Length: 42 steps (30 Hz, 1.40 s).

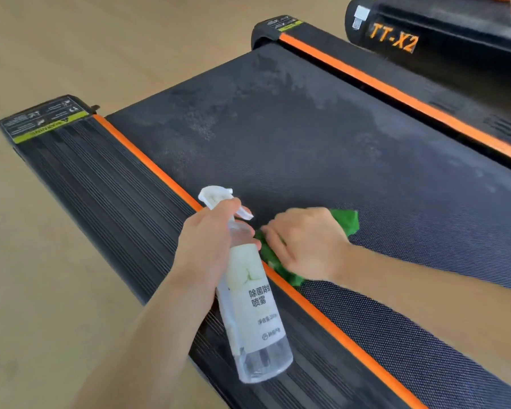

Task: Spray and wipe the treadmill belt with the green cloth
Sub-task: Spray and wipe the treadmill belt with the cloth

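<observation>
The belt (322, 137), a wide stiff textured sheet with pale mottled patches ahead of both hands, likely drags at fabric; beyond it a housing (425, 33) reads "TT-X2" and the rail (80, 178) label (42, 121) reads "WARNING". The bottle (252, 314), light, smooth and probably slippery, hangs from the left hand (207, 246) gripping its neck, label in Chinese characters. The cloth (347, 221), soft and limp, lies on the belt under the right hand's (304, 240) pressing palm and spread fingers.

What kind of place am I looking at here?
Probably a home workout room or small gym: a treadmill belt with orange side strips sits on a pale wood floor, another black machine beside it.
</observation>
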Each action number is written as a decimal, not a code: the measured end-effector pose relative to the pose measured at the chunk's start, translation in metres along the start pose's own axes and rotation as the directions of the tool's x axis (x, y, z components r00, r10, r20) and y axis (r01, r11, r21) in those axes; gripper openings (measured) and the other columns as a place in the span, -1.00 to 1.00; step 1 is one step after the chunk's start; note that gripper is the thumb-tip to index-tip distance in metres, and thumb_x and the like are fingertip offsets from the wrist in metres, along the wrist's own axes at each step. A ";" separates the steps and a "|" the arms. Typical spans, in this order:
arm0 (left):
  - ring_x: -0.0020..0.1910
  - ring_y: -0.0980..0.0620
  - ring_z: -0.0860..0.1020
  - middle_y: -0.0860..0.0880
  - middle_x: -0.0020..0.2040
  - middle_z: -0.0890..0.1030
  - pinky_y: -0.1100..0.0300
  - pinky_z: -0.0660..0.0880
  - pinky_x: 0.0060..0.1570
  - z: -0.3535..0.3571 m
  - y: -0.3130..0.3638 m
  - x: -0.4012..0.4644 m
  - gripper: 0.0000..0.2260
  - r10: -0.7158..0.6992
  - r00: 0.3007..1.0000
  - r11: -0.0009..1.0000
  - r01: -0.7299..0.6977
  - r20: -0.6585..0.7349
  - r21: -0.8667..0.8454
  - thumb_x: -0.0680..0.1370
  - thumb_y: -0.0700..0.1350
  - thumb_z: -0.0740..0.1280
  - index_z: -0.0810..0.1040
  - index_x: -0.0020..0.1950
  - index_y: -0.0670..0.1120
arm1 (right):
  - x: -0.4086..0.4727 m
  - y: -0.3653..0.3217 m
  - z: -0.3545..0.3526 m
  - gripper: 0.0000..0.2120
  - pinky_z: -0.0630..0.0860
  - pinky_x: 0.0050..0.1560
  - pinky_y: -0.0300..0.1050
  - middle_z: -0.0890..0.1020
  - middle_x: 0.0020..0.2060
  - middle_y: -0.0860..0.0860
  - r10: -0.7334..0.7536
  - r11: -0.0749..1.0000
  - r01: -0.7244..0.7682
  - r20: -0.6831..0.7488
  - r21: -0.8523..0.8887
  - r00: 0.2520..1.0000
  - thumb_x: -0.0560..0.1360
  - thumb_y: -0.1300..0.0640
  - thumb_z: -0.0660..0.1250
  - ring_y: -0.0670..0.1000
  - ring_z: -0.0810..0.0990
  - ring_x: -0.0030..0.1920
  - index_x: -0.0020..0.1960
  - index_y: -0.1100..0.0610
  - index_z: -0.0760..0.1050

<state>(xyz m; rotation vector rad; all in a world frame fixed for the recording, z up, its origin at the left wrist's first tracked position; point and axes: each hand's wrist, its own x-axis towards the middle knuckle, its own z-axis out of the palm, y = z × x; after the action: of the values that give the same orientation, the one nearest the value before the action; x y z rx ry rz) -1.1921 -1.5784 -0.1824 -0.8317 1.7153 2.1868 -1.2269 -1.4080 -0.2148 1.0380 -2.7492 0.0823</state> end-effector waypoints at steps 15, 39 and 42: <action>-0.45 -0.11 0.61 -0.13 -0.37 0.61 0.12 0.53 -0.26 0.000 -0.005 -0.009 -0.75 0.062 0.998 0.998 -0.062 -0.018 0.033 0.60 -0.08 0.36 0.68 -0.22 -0.15 | -0.043 0.011 -0.014 -0.59 0.43 -0.41 -0.04 0.51 -0.39 -0.05 0.005 0.998 -0.012 0.104 0.065 0.995 0.63 -0.06 0.02 0.10 0.54 -0.35 -0.31 0.03 0.41; -0.58 -0.11 0.57 -0.12 -0.48 0.59 0.13 0.53 -0.32 0.008 -0.001 0.003 -0.72 -0.074 0.991 0.997 0.076 -0.113 0.011 0.62 -0.07 0.35 0.65 -0.21 -0.19 | 0.053 0.107 0.013 -0.53 0.34 -0.19 -0.04 0.65 -0.14 0.07 0.534 0.830 -0.528 -0.017 -0.179 0.845 0.68 -0.06 -0.05 0.17 0.55 -0.17 -0.17 0.06 0.53; -0.57 -0.10 0.57 -0.13 -0.47 0.59 0.12 0.53 -0.28 0.007 -0.002 -0.001 -0.76 -0.045 0.994 0.999 0.046 -0.104 0.014 0.60 -0.11 0.36 0.65 -0.20 -0.21 | 0.060 0.097 0.015 -0.52 0.29 -0.20 -0.05 0.65 -0.15 0.05 0.613 0.782 -0.607 0.003 -0.144 0.790 0.68 -0.06 -0.06 0.13 0.45 -0.22 -0.16 0.07 0.54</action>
<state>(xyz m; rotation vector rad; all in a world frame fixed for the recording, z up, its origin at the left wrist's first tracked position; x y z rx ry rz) -1.1927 -1.5712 -0.1825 -0.9862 1.7411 2.1315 -1.3374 -1.3752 -0.2152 0.0730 -2.9671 -0.0392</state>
